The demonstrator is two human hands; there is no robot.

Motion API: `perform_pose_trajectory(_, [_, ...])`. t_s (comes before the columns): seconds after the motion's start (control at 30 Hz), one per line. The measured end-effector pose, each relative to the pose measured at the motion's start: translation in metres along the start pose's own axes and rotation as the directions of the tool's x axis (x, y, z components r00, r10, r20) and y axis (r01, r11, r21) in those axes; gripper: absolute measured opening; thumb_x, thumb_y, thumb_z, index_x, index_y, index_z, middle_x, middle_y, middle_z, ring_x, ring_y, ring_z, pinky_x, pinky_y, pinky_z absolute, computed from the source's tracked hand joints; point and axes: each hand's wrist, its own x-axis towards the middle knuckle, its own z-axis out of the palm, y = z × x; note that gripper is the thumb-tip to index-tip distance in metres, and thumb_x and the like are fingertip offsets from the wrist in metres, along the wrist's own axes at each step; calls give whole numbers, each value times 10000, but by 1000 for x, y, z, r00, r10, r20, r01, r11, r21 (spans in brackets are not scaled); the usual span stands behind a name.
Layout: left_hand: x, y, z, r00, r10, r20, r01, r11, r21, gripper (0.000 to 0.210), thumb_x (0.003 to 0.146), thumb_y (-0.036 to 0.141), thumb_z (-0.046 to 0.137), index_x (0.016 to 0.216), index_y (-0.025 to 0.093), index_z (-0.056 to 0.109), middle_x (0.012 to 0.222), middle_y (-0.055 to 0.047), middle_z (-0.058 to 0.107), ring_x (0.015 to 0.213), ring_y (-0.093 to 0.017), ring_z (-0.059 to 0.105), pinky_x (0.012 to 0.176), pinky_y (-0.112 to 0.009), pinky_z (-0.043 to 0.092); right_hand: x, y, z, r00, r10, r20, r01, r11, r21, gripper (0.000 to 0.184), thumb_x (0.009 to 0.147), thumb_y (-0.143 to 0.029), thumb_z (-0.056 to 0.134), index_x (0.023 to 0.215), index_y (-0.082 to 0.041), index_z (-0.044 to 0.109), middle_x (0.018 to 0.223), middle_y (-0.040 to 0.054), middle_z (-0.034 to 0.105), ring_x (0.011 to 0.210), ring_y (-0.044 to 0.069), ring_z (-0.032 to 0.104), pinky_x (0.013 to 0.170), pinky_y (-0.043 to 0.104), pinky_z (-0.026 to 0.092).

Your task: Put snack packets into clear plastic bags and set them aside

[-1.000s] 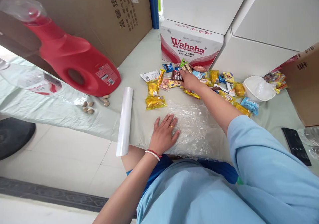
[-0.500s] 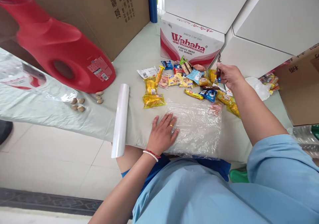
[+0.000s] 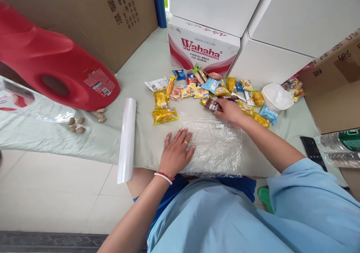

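My left hand (image 3: 177, 149) lies flat with fingers spread, on the left edge of a clear plastic sheet (image 3: 216, 148). Pinched in my right hand (image 3: 229, 112) is a snack in a dark brown wrapper (image 3: 213, 105), held just beyond the sheet's far edge. A spread of wrapped snacks surrounds that hand: yellow-wrapped cakes (image 3: 165, 115), cookie packets (image 3: 188, 91), a light-blue packet (image 3: 211, 84) and a brown stick-shaped packet (image 3: 227, 97). My right fingertips are partly hidden behind the brown wrapper. To the left of my left hand rests a roll of plastic film (image 3: 126, 140).
A Wahaha carton (image 3: 204, 48) stands behind the snacks, against white cabinets. On the left are a large red jug (image 3: 64, 73) and several nuts (image 3: 80, 120). To the right are a white bowl (image 3: 277, 101), a black phone (image 3: 312, 151) and plastic bottles (image 3: 334, 142).
My right hand has come left and nearer with the brown-wrapped snack, from the right end of the pile to the sheet's far edge. My left hand stays flat on the sheet. The view has shifted slightly.
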Motion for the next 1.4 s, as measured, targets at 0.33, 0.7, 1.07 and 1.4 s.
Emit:
perform_pose_trajectory(0.33, [1,0,1,1000,3,4,-3,1000,18,519,1074,425,434,1553,243,514,1659,-118,479,1556,-304,430,1292,-614,231,12,62,-43,983,-25,-184,27,1000,10,511,919,-426,652,1359,-167,673,1238,140,742,1077,344,669,889,394,508])
perform_pose_trajectory(0.7, [2,0,1,1000,-6,-4,7,998,59,500,1076,419,436,1530,238,539,1640,-114,507,1532,-300,464,1278,-588,260,81,113,-53,912,-77,403,108,993,-55,772,746,-422,823,1469,-227,636,1340,95,738,1156,337,695,956,362,515])
perform_pose_trajectory(1.07, [3,1,-1,1000,-13,-8,14,999,42,518,1068,416,447,1555,259,527,1636,-115,514,1532,-307,464,1284,-590,254,-13,61,-62,988,-144,60,142,989,27,650,843,-372,716,1460,-196,612,1222,106,757,1019,305,694,859,344,492])
perform_pose_trajectory(1.4, [2,3,1,1000,-18,7,17,999,39,515,1084,430,424,1541,216,527,1655,-119,488,1552,-293,433,1287,-599,239,-114,-5,-6,814,-414,408,159,833,530,303,880,-413,621,1056,-182,707,898,35,738,796,199,640,709,264,455])
